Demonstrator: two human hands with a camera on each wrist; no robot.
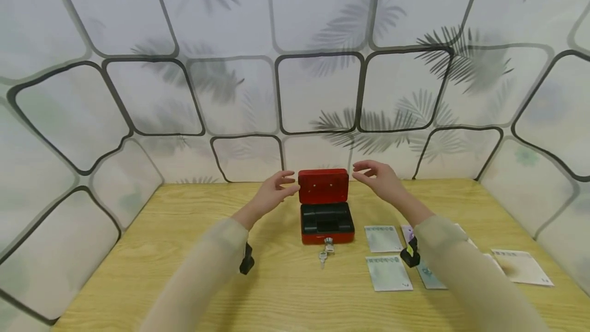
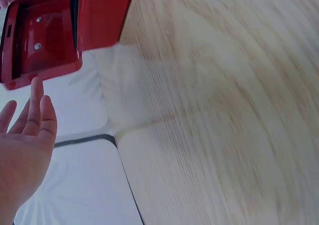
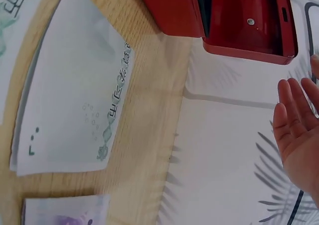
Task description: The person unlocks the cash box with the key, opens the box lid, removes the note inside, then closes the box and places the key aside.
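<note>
A red cash box (image 1: 328, 237) stands on the table with its lid (image 1: 324, 187) raised, showing a black tray (image 1: 327, 218) inside. My left hand (image 1: 274, 192) is at the lid's left side, its fingers loosely bent and holding nothing. In the left wrist view one fingertip (image 2: 36, 83) overlaps the lid's rim; whether it touches I cannot tell. Just off the lid's right side is my right hand (image 1: 379, 180), fingers relaxed and apart from it. At the box's front hangs a small padlock (image 1: 329, 246), with a key (image 1: 322, 257) beside it.
Right of the box lie paper notes in stacks, including a pale green note (image 1: 383, 240) and another (image 1: 389, 273) nearer me. A brownish note (image 1: 523, 267) lies farther right, and my right sleeve hides some. A patterned curtain (image 1: 318, 91) encloses the wooden table (image 1: 184, 229) behind and at the sides.
</note>
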